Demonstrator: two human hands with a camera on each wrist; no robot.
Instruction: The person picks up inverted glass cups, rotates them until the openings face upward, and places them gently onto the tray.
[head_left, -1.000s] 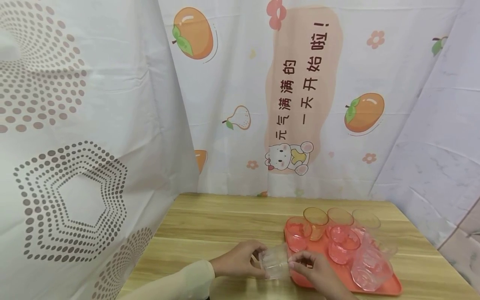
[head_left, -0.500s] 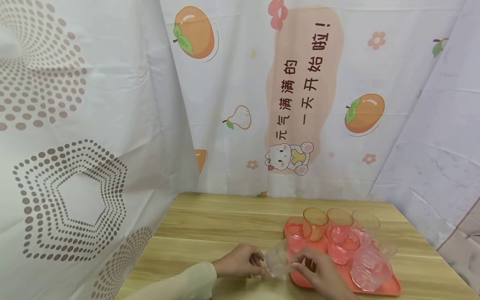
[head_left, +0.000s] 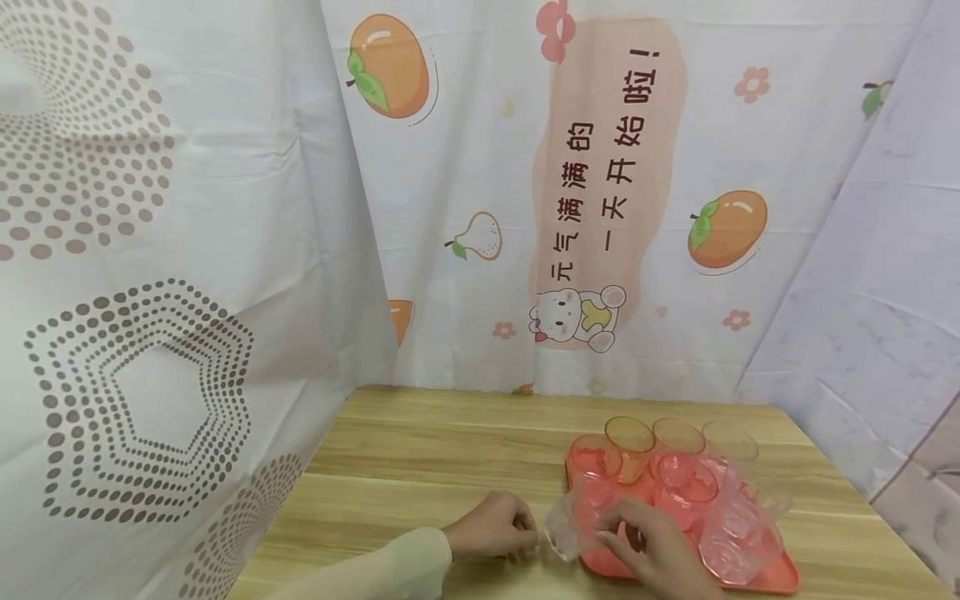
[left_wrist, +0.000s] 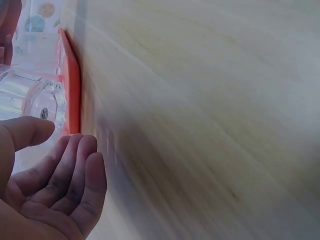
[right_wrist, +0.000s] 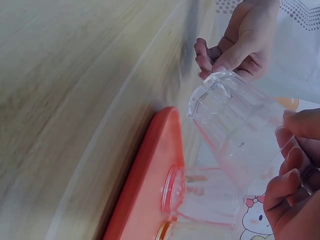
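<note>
My right hand [head_left: 651,546] pinches a clear faceted plastic cup [head_left: 564,527] near its rim, with thumb and fingertips at the edge. The cup tilts, its thick base toward my left hand [head_left: 495,527], and overlaps the near-left edge of a red tray [head_left: 780,578]. In the right wrist view the cup [right_wrist: 235,125] shows its whole faceted side. Just left of its base, my left hand holds nothing, its fingers loosely curled. The left wrist view shows a gap between its fingertips and the cup base [left_wrist: 44,107].
On the tray stand a red cup [head_left: 595,471], an amber cup [head_left: 630,437], another red cup [head_left: 688,492] and more clear and tinted cups. A large clear faceted vessel [head_left: 738,546] leans at the tray's right front. Patterned curtains [head_left: 457,333] surround the wooden table [head_left: 420,450].
The left hand has let go of the clear cup. The right hand has moved slightly right with it, and the cup has tipped further, its base turning downward over the tray's edge.
</note>
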